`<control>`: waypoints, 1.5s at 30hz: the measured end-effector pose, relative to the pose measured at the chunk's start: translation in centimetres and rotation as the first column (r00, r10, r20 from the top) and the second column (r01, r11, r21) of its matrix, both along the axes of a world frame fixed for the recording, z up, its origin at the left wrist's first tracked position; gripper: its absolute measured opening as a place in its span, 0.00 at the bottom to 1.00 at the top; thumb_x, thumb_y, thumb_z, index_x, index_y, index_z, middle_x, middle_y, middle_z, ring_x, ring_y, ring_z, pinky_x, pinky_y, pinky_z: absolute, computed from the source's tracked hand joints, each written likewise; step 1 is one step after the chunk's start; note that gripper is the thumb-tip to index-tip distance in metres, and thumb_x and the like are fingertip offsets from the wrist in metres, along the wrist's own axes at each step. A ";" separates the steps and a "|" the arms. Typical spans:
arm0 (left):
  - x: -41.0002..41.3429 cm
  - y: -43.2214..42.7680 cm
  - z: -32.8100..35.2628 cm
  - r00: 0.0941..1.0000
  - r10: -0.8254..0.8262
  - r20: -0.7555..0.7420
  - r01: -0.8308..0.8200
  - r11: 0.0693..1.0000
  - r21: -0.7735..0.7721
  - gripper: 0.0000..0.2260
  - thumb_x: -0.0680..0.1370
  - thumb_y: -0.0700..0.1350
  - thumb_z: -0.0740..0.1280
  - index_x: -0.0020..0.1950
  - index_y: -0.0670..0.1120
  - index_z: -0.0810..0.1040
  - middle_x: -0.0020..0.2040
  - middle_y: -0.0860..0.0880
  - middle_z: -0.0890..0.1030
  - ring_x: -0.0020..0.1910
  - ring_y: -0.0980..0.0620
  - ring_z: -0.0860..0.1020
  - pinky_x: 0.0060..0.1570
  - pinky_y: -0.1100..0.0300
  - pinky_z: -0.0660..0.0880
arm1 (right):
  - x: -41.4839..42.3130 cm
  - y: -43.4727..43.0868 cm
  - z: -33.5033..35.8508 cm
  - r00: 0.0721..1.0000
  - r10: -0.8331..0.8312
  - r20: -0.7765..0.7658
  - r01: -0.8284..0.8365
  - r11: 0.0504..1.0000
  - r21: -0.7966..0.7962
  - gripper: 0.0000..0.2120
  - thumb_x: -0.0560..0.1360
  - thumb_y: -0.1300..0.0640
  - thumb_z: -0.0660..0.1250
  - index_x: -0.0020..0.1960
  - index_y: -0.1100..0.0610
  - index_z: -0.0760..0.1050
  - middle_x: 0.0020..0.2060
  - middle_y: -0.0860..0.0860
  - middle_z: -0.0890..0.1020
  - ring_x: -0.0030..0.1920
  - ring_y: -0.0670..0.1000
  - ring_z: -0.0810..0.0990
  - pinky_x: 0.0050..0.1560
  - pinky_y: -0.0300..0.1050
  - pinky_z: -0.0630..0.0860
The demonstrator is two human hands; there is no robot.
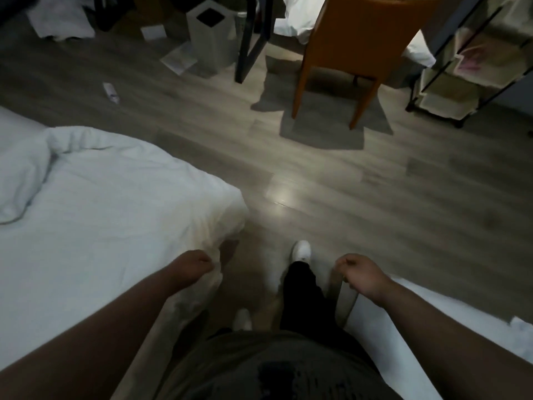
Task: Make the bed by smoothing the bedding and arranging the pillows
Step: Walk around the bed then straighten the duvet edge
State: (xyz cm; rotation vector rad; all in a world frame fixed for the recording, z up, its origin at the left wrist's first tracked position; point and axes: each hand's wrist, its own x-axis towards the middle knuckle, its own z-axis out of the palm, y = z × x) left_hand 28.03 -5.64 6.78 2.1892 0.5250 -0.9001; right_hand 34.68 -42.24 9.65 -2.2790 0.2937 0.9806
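Left hand (199,265) gripped the bedding (115,197), lying to the left, at its near corner. Right hand (357,269) curled; gripping cloth or empty, could not tell. Risk: one-sided tug dragging bedding onto floor (346,183).

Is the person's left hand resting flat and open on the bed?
No, the left hand has its fingers curled round a bunch of the white bedding at the bed's near corner.

I see a white-sheeted bed (101,212) at lower left, a rumpled white duvet (20,174) bunched on it. The grey plank floor (375,197) carries an orange chair (360,44), a white square bin (210,41) and scattered papers (178,57).
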 end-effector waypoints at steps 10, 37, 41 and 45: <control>15.9 -2.6 0.7 0.958 0.285 0.024 -0.284 0.959 -0.012 0.10 0.78 0.43 0.67 0.57 0.41 0.80 0.53 0.45 0.80 0.50 0.48 0.77 0.52 0.56 0.73 | 22.1 -1.1 0.0 0.962 0.273 0.019 -0.273 0.962 -0.019 0.05 0.77 0.59 0.65 0.44 0.59 0.79 0.44 0.54 0.80 0.47 0.54 0.79 0.49 0.45 0.73; 36.4 20.4 1.4 0.647 0.760 0.058 -0.757 0.650 -0.067 0.09 0.80 0.42 0.65 0.58 0.41 0.79 0.58 0.45 0.79 0.49 0.54 0.75 0.49 0.66 0.70 | 60.1 35.3 1.2 0.620 0.784 0.012 -0.779 0.617 -0.111 0.04 0.75 0.57 0.67 0.41 0.54 0.79 0.38 0.49 0.79 0.40 0.47 0.77 0.43 0.40 0.70; 36.4 22.9 1.5 0.533 0.845 0.030 -0.843 0.534 -0.060 0.11 0.79 0.42 0.66 0.58 0.40 0.80 0.57 0.43 0.79 0.54 0.47 0.77 0.56 0.59 0.72 | 63.2 42.2 1.1 0.516 0.856 0.021 -0.847 0.514 -0.133 0.05 0.75 0.57 0.67 0.48 0.56 0.80 0.44 0.51 0.81 0.45 0.50 0.78 0.46 0.41 0.71; 36.9 26.1 1.2 0.400 0.916 0.022 -0.916 0.400 -0.034 0.10 0.78 0.43 0.67 0.57 0.41 0.81 0.56 0.45 0.81 0.52 0.49 0.78 0.55 0.58 0.73 | 66.1 50.5 -0.1 0.408 0.912 0.042 -0.906 0.410 -0.104 0.02 0.75 0.59 0.68 0.45 0.56 0.79 0.43 0.53 0.81 0.43 0.53 0.80 0.47 0.44 0.74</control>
